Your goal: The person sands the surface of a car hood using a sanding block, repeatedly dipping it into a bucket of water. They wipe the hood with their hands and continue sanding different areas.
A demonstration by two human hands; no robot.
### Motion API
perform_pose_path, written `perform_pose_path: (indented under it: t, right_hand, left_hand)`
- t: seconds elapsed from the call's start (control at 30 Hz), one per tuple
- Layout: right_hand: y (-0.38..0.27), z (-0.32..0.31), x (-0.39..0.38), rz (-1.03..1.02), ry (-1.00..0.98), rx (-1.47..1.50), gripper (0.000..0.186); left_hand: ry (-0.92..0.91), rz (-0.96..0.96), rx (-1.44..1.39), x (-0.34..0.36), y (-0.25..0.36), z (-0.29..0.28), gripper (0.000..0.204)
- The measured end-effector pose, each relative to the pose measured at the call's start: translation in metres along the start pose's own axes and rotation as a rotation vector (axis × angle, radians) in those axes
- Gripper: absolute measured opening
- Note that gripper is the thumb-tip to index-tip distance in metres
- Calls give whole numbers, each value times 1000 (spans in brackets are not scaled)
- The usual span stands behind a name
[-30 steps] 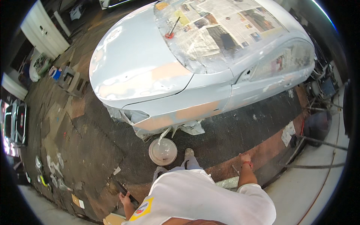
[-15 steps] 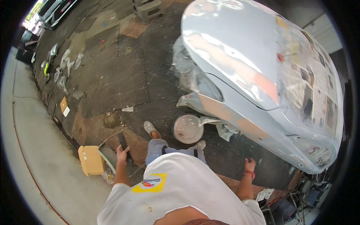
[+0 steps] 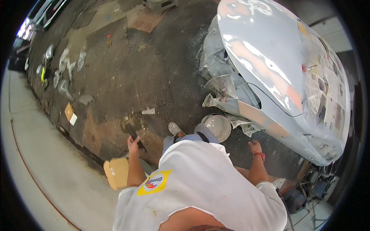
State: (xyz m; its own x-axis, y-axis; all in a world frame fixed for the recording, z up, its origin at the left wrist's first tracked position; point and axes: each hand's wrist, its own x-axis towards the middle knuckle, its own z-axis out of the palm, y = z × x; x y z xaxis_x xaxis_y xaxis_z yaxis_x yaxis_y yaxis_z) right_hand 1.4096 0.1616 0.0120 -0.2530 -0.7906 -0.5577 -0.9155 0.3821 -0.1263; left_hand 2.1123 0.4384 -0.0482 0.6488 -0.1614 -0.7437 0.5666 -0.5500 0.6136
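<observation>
My left hand [image 3: 133,146] is closed around one end of a long dark block [image 3: 131,131], held out to my left above the floor. My right hand [image 3: 254,147], with a red band at its wrist, hangs beside the car with fingers slightly apart and nothing visible in them. The car's front [image 3: 266,73] is grey and white with pinkish-tan patches along its edge and side. Newspaper [image 3: 325,88] and clear film cover its windscreen area, and crumpled plastic sheeting [image 3: 223,82] hangs at the front end. A round pale bucket [image 3: 218,128] stands on the floor by my leg.
An opened cardboard box [image 3: 116,173] lies at my left by the pale wall [image 3: 27,154]. Plastic scraps [image 3: 64,87] litter the dark matted floor. A grey step stool [image 3: 161,4] stands far ahead; metal stands and dark gear [image 3: 308,196] crowd the right rear.
My body and view have shifted, so the car and bucket appear farther right. The left hand still holds the dark block, and the right hand remains beside the car.
</observation>
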Motion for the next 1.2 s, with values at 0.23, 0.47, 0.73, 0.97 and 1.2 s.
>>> perform_pose_path:
  t: [0.23,0.47,0.73,0.97,1.2]
  right_hand:
    - [-72,62,18,52,-166,49,65]
    - [-248,93,107,64,-410,-32,65]
    - [-580,55,357,-474,-265,38,70]
    - [-952,-144,399,-983,-189,413,54]
    - [-1115,-277,455,-1087,-223,480,56]
  left_hand:
    - [22,-212,49,63,-26,-17,52]
    - [-182,-189,-100,127,40,2,44]
    - [-14,-143,22,197,236,146,53]
    - [62,46,-11,280,497,293,73]
    - [-307,286,-131,383,771,499,79]
